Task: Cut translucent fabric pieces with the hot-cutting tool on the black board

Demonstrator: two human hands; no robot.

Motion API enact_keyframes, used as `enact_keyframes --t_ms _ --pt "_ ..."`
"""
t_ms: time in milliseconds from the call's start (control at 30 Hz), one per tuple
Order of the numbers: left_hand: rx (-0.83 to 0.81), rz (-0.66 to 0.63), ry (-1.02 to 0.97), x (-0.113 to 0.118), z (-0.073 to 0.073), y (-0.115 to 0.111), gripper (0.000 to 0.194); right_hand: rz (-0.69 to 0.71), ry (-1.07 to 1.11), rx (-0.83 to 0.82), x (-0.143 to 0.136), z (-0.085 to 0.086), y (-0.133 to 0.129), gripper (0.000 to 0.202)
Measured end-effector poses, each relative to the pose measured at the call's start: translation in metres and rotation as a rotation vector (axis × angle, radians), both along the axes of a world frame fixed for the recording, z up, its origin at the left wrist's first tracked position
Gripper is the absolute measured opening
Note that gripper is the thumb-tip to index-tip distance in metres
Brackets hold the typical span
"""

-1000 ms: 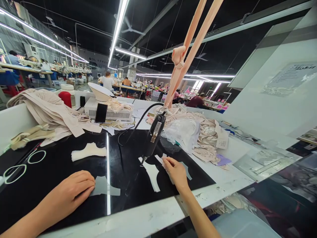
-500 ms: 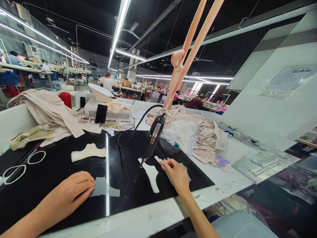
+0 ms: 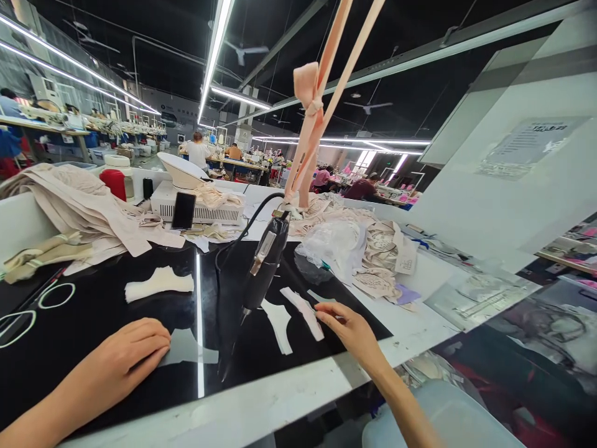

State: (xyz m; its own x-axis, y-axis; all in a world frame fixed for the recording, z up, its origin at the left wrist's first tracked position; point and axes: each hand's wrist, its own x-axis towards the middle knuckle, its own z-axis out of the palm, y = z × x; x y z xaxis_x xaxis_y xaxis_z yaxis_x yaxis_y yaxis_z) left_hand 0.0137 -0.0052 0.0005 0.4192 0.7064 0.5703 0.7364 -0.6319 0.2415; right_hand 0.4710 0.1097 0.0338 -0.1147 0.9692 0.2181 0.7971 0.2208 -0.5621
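Right hand [image 3: 352, 330]: grip half-curled, thumb and forefinger at the right edge of a narrow pinkish-white strip [image 3: 303, 313]; whether pinching it or merely touching, cannot tell. Left hand [image 3: 133, 351]: palm down, fingers together, over the left end of a grey translucent piece [image 3: 186, 347]; underside of grip hidden, closure impossible to tell. Strip and grey piece both flat on a glossy black sheet [image 3: 93, 323], laid over a white counter [image 3: 289, 404]. Just beyond the right fingers, a second grey piece [image 3: 321, 297], partly covered. Between the hands, one white cut piece [image 3: 278, 325], just left of the strip; beside it, a black handheld tool [image 3: 267, 264], tilted, tip downward, with black cable [image 3: 249, 224], slung from a knotted peach band [image 3: 311, 134]. Farther left, a cream piece [image 3: 159, 284] and pale-looped scissors [image 3: 56, 296]. Behind: heap of pale fabric [image 3: 79, 202], red thread cone [image 3: 113, 184], upright dark phone [image 3: 183, 210], vented white box [image 3: 209, 213] bearing a white dish [image 3: 181, 171]. To the right, clear plastic [image 3: 331, 246] among beige fabric [image 3: 380, 246], with a purple scrap [image 3: 405, 294]. In the background, rows of sewing stations and seated people.
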Motion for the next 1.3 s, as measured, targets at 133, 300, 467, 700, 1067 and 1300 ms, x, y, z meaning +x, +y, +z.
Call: enact_keyframes --t_ms 133,300,467,700,1067,1300 --pt "0.028 0.003 0.013 -0.002 -0.001 0.001 0.022 0.068 0.017 -0.039 0.008 -0.002 -0.017 0.02" --pt "0.076 -0.001 0.017 -0.002 0.001 0.0 0.024 0.092 0.029 -0.04 0.002 -0.005 -0.023 0.023" --pt "0.069 0.01 0.018 -0.001 0.002 0.0 0.027 0.128 0.033 -0.021 -0.002 -0.001 -0.024 0.03" --pt "0.045 0.005 0.027 -0.004 -0.004 0.002 0.026 0.14 0.01 0.008 -0.001 -0.004 -0.026 0.036" --pt "0.052 0.008 0.044 -0.006 -0.006 0.001 0.024 0.082 -0.031 -0.069 0.008 -0.015 -0.016 0.027" --pt "0.049 0.01 0.049 -0.006 -0.005 0.001 0.025 0.006 0.018 -0.114 0.007 -0.014 -0.017 0.024"
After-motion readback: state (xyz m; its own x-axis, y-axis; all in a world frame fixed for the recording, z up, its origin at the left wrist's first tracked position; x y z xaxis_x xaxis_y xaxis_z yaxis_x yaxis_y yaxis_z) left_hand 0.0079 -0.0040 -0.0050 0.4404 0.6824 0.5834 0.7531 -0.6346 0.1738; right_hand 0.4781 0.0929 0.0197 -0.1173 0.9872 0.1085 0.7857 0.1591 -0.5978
